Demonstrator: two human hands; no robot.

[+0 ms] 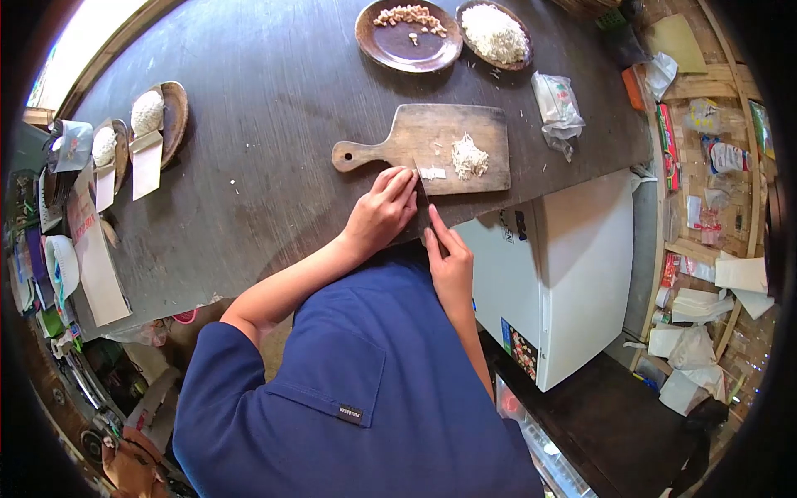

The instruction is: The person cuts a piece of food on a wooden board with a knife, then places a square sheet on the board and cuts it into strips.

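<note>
A wooden cutting board (407,133) with a handle lies at the near edge of the dark table. On it is a heap of thin white shreds (470,158), and a small white sliced piece (432,173) sits beside the blade. My right hand (451,257) is closed on a knife (422,189), its index finger stretched along it and the blade over the board's near edge. Close against the blade's left side, my left hand (386,207) has its fingers curled down on the board. Whatever lies under those fingers is hidden.
Behind the board stand a brown plate (407,60) of small tan pieces and a bowl (496,35) of white shreds. A plastic packet (558,104) lies to the right. Dishes (176,124) with white contents are at left. A white refrigerator (573,249) stands below the right edge.
</note>
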